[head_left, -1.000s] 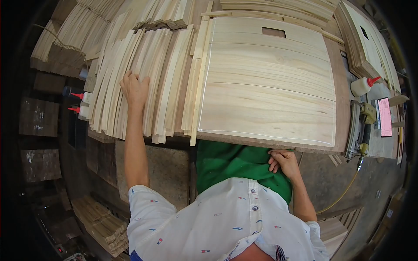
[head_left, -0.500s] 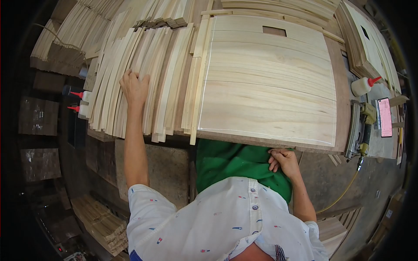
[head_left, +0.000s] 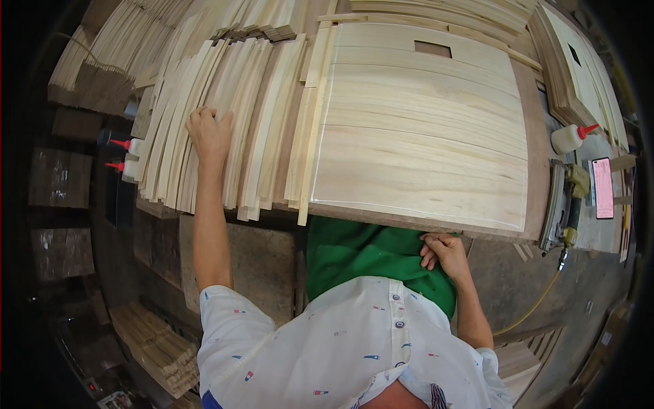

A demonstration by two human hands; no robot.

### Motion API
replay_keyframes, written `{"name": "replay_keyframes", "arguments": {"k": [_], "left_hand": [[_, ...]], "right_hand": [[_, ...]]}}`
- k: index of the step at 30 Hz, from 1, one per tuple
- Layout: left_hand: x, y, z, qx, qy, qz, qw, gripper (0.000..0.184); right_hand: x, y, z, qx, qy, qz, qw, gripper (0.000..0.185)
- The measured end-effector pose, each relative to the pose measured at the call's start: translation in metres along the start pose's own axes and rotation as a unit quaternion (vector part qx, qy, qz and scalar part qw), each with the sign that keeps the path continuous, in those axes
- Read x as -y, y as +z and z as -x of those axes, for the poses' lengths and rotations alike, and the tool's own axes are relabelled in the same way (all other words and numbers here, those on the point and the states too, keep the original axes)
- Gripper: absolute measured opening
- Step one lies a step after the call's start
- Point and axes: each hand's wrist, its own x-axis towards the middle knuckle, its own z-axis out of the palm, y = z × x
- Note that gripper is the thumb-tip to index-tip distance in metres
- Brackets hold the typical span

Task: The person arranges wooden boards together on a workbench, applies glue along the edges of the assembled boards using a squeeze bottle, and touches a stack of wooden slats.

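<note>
My left hand [head_left: 210, 135] rests on the row of long wooden strips [head_left: 262, 129], its fingers bent; whether it grips a strip is hidden. My right hand [head_left: 441, 251] lies at the table's front edge against the green cloth [head_left: 361, 255], fingers curled, and what they hold, if anything, cannot be made out. A pale wooden panel [head_left: 422, 136] with a small rectangular cutout lies flat right of the strips. White lines run along its left and front edges. Narrow strips [head_left: 311, 129] border its left side.
At the right are a glue bottle [head_left: 567, 139], a nail gun [head_left: 569, 201] with a yellow hose, a phone [head_left: 603, 187] and stacked panels [head_left: 572, 75]. Two red-tipped bottles [head_left: 131, 168] stand at the left edge. More strips [head_left: 255, 19] are piled at the back.
The view has shifted slightly. Both hands stay in nearly the same places, and the strips and the panel have not visibly moved.
</note>
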Motion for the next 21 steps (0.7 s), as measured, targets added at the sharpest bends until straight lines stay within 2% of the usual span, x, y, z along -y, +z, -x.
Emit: {"name": "replay_keyframes", "arguments": {"k": [4, 7, 11, 13, 15, 16, 18, 19, 20, 21], "left_hand": [[0.003, 0.003, 0.002, -0.022, 0.014, 0.002, 1.0, 0.047], [0.01, 0.004, 0.0, -0.034, 0.061, -0.004, 0.998, 0.046], [0.011, 0.0, -0.006, 0.019, 0.155, -0.102, 0.983, 0.041], [0.008, -0.003, -0.006, 0.03, 0.19, -0.14, 0.971, 0.04], [-0.009, -0.023, 0.003, 0.014, 0.384, -0.226, 0.895, 0.037], [-0.021, -0.036, 0.005, 0.013, 0.383, -0.225, 0.896, 0.037], [-0.052, -0.069, 0.01, 0.034, 0.343, 0.021, 0.938, 0.031], [-0.061, -0.078, 0.02, 0.02, 0.192, 0.267, 0.944, 0.029], [-0.066, -0.086, 0.031, 0.007, 0.032, 0.491, 0.87, 0.028], [-0.055, -0.085, 0.042, -0.04, 0.005, 0.708, 0.705, 0.026]], "right_hand": [[-0.001, 0.0, 0.0, -0.003, 0.002, -0.001, 1.0, 0.026], [0.0, 0.0, 0.0, -0.004, 0.004, -0.004, 1.0, 0.025], [-0.002, 0.001, 0.0, 0.013, 0.002, 0.02, 1.0, 0.023], [0.004, 0.007, 0.002, 0.023, 0.012, 0.087, 0.996, 0.02], [0.003, 0.007, 0.0, 0.027, 0.017, 0.096, 0.995, 0.02], [0.004, 0.007, -0.002, 0.033, 0.024, 0.107, 0.993, 0.019], [0.006, 0.007, -0.003, 0.028, 0.033, 0.098, 0.994, 0.02], [0.007, 0.006, -0.004, 0.022, 0.042, 0.087, 0.995, 0.02], [0.008, 0.007, -0.007, 0.018, 0.038, 0.083, 0.996, 0.02], [0.01, 0.008, -0.009, 0.024, 0.022, 0.11, 0.993, 0.021]]}}
